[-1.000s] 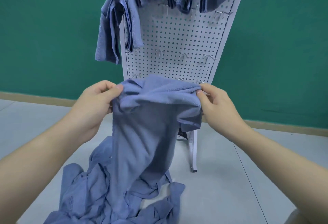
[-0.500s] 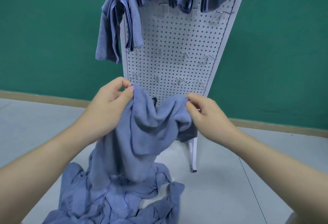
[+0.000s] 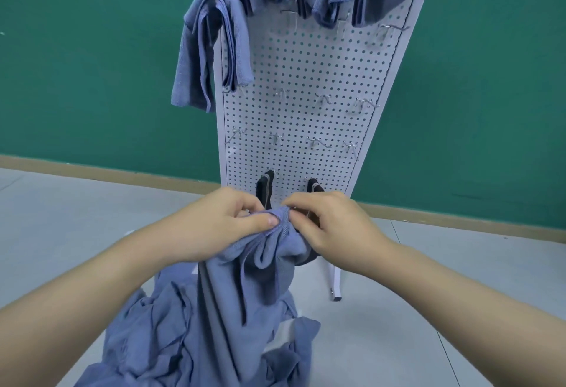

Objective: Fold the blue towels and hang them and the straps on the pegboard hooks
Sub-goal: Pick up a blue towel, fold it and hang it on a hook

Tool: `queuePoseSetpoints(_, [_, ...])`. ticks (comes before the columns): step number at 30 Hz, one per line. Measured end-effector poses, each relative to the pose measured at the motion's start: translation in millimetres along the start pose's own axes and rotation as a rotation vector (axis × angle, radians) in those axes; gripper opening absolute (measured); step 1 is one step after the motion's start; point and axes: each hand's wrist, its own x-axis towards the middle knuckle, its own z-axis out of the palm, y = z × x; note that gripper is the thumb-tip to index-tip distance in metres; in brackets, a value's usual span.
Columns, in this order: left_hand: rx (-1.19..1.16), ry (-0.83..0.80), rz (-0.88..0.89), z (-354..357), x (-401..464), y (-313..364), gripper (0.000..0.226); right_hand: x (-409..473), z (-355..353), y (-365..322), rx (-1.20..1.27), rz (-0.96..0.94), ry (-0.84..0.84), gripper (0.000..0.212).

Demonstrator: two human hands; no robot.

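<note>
Both grips clamp one bunched blue microfibre towel (image 3: 245,267): left hand (image 3: 220,224) pinching its top edge, right hand (image 3: 330,227) touching alongside. Below them lies a crumpled blue towel heap (image 3: 171,340); behind stands the white perforated pegboard (image 3: 306,80).

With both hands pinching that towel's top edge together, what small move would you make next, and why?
Probably lift the towel clear of the pile. The left hand and right hand pinch its corners together, so it hangs doubled, but its lower part trails into the heap on the floor.
</note>
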Motion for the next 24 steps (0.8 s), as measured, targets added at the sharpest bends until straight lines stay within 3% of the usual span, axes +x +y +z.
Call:
queuePoseSetpoints(6, [0.049,0.061,0.101,4,-2,1,0.035,3,1,-1,0.065,0.035,0.052,0.026])
queuePoseSetpoints(13, [-0.189,0.076,0.096,8,-3,4,0.027,4,3,-4,0.133,0.06,0.097,0.031])
queuePoseSetpoints(18, [-0.334,0.129,0.101,3,-6,11,0.02,5,-2,-3,0.281,0.132,0.104,0.022])
queuePoseSetpoints(24, [-0.491,0.174,0.093,-3,-9,22,0.011,3,-5,3,0.41,0.459,-0.268,0.046])
